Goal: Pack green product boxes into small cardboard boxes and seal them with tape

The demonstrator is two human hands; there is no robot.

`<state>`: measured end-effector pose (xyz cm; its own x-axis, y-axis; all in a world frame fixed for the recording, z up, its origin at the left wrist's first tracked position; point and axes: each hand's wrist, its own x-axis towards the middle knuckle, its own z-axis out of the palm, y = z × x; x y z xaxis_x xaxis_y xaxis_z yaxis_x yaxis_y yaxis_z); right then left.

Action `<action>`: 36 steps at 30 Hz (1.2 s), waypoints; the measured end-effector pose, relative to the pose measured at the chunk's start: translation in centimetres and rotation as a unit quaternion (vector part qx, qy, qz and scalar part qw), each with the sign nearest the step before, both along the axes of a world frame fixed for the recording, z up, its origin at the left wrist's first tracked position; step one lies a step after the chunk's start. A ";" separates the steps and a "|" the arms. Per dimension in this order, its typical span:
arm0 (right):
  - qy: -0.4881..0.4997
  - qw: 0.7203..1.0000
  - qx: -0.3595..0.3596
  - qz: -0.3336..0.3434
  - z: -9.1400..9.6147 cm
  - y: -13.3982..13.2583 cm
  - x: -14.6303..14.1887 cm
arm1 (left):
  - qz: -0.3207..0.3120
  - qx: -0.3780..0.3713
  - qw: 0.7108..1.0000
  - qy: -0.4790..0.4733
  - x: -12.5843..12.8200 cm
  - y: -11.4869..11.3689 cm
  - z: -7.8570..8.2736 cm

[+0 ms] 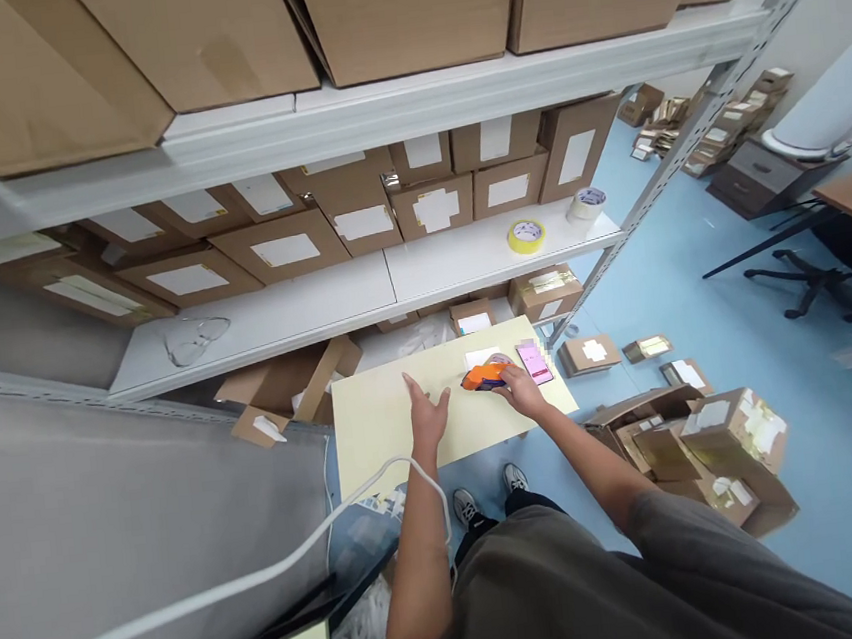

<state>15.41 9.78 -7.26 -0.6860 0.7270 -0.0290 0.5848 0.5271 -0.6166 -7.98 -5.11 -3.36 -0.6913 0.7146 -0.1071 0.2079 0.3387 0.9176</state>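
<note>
My right hand [524, 390] is closed round an orange and dark-blue tape dispenser [483, 375], over the right half of a pale yellow table [375, 415]. Just behind the dispenser lies a white piece of paper [479, 357], partly hidden by it. A phone [534, 362] with a pink screen rests to the right of that hand. My left hand [426, 418] is held over the middle of the tabletop, thumb and fingers apart, with nothing in it. Between the two hands there is a gap of bare tabletop.
A white cable [270, 574] crosses my left forearm. Shelves behind the table hold labelled cartons [434, 205], a yellow tape roll [526, 237] and a clear tape roll [587, 204]. An open carton [312, 386] stands left; a large box of cartons [710, 453] sits on the floor right.
</note>
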 end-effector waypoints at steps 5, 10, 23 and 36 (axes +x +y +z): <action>-0.052 0.998 -0.001 -0.030 -6.3 -0.4 0.6 | 0.025 -0.058 0.998 -0.007 0.1 -2.8 -2.8; -0.136 0.990 -0.010 -0.043 -11.9 0.0 2.4 | 0.052 -0.067 0.996 -0.019 1.0 -4.9 -3.6; -0.205 0.978 -0.024 0.013 -9.9 1.3 0.9 | 0.175 -0.069 0.980 -0.065 4.3 -11.9 -3.0; 0.195 0.941 -0.100 0.257 -3.5 -12.8 -15.2 | 0.386 -0.036 0.921 0.038 5.3 -28.0 -1.4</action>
<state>0.22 -2.98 -10.72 -0.9327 0.3025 0.1965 -0.0068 0.5299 -0.8480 -2.67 -33.07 -4.76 -0.9979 0.0007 -0.0644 -0.0565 0.4715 0.8800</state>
